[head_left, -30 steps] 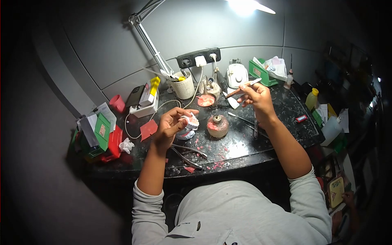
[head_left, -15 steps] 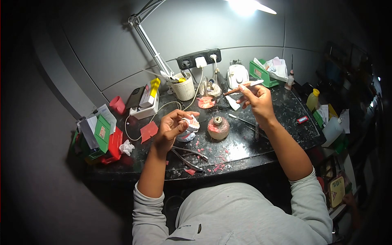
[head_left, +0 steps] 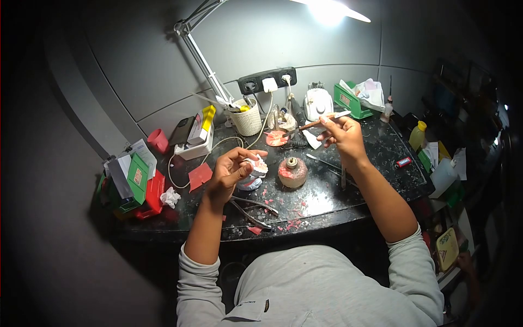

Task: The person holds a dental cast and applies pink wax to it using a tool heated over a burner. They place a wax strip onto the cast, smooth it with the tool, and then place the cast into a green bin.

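Note:
My left hand (head_left: 226, 173) is closed around a white dental cast (head_left: 259, 169) with pink wax on it, holding it above the bench. Between the fingers of my right hand (head_left: 347, 137) is a wax knife (head_left: 311, 126) with a brown handle, its blade pointing left. The blade's far end is at a pink wax piece (head_left: 274, 140) at the back of the bench; whether it touches cannot be told. Between my hands stands a round glass spirit burner (head_left: 292, 175) with pink wax smears. Behind the cast, a second pale piece (head_left: 249, 184) is partly hidden.
Metal pliers (head_left: 251, 211) and pink wax scraps lie near the front edge. A pink wax sheet (head_left: 200, 176) is at left, and a slim instrument (head_left: 321, 163) lies right of the burner. A wicker-look cup (head_left: 248, 121), a lamp arm (head_left: 201, 60) and a red lighter (head_left: 403, 162) are around.
My right hand has dipped slightly, and the wax knife lies at a somewhat flatter angle with its blade by the pink wax piece. My left hand and the cast look about the same.

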